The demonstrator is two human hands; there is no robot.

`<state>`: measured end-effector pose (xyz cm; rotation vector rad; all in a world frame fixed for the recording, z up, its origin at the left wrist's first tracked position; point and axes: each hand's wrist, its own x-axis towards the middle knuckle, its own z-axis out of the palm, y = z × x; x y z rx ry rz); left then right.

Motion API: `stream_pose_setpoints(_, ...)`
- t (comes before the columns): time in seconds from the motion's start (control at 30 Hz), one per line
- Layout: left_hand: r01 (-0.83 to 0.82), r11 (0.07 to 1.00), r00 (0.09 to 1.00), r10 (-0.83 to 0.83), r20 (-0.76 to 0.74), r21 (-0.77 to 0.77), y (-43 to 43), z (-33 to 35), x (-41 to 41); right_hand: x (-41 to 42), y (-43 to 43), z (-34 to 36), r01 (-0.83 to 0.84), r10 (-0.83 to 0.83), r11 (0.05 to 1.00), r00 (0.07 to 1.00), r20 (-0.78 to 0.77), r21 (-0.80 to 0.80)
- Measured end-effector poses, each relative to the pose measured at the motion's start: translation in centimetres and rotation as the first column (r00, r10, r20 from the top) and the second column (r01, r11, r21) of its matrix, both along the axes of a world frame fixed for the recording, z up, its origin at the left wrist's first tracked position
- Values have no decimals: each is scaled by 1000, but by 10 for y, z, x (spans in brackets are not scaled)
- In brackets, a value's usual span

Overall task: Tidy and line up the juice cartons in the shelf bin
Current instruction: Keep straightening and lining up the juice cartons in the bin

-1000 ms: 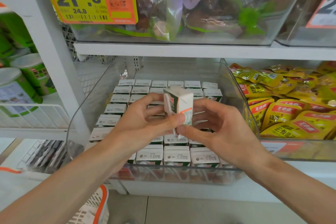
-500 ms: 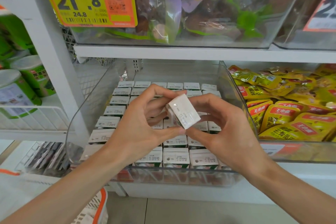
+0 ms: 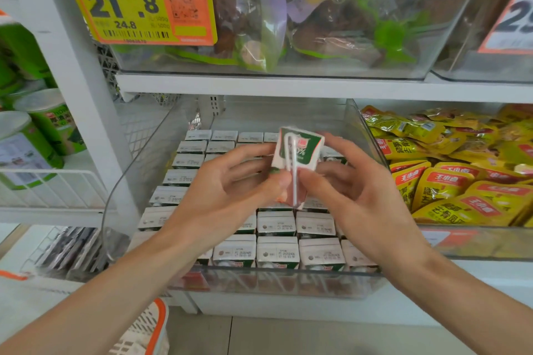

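Above the middle of the clear shelf bin (image 3: 274,278), a single juice carton (image 3: 300,153) is held up between both hands, clear of the packed cartons (image 3: 277,252) below it. Its long axis runs nearly up and down in the view, the upper end tipped slightly to the right and away toward the back of the shelf, the lower end nearer the person. The broad face carrying the wrapped straw (image 3: 290,170) is turned toward the camera, with the green panel at the upper end and reddish print at the lower; the straw lies along the long axis. The left hand (image 3: 230,196) pinches the carton's lower left part, thumb on the front face and curled fingers behind. The right hand (image 3: 357,202) grips the other side the same way, thumb on the lower front just beside the left thumb, fingers wrapped round the right edge and back. In the bin, the other cartons stand upright with their white tops up, in rows running front to back; a gap shows in the rows beneath the hands. Yellow snack packets (image 3: 450,181) fill the neighbouring bin to the right, and a yellow and orange price tag (image 3: 135,0) hangs on the bin above.
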<state>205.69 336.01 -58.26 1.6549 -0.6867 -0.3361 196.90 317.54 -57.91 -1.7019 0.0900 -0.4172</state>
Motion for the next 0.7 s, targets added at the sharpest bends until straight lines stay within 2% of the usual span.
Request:
stream_pose_setpoints(0.07, 29, 1000, 999, -29, -35, 3, -2, 0, 0, 0, 0, 3, 18, -1, 983, 996, -92, 182)
stream_pose_setpoints(0.23, 45, 998, 996, -41, -81, 54, -2, -4, 5, 6, -4, 7, 22, 101, 876, 969, -227, 482)
stream_pose_setpoints(0.4, 20, 999, 1000, -19, -6, 49, 0, -4, 1, 10, -5, 8, 79, 136, 827, 933, -334, 556)
stream_pose_setpoints(0.7, -73, 997, 996, 71, -51, -32, -2, -2, 0, 12, -4, 2, 20, 257, 802, 891, -375, 598)
